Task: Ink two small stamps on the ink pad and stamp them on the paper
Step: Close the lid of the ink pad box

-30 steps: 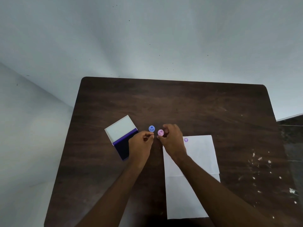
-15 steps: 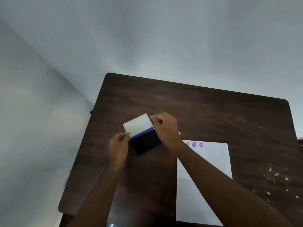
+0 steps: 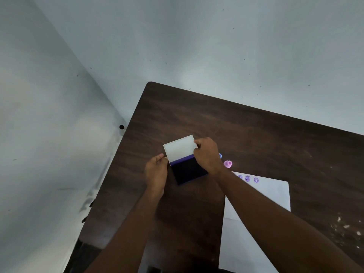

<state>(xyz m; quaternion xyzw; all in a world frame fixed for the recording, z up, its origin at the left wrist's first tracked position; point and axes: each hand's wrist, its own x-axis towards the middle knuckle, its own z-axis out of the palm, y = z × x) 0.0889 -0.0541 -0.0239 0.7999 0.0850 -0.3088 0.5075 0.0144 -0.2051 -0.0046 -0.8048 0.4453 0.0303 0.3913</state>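
Observation:
An ink pad (image 3: pixel 189 172) with a dark purple pad lies open on the brown table, its white lid (image 3: pixel 180 149) raised at the far side. My right hand (image 3: pixel 206 154) pinches the lid's right corner. My left hand (image 3: pixel 156 170) pinches the lid's near left corner. A pink stamp (image 3: pixel 228 163) stands on the table to the right of my right wrist. A blue stamp (image 3: pixel 220 155) peeks out behind that hand, mostly hidden. The white paper (image 3: pixel 262 196) lies at the right, with three purple prints (image 3: pixel 247 178) along its top edge.
The dark wooden table (image 3: pixel 256 134) stands in a corner between pale walls. White specks (image 3: pixel 344 226) dot its right side. The table's left edge runs close to my left forearm.
Both hands left the stamps and moved left onto the ink pad's lid. The stamps now stand free on the table. The camera turned left.

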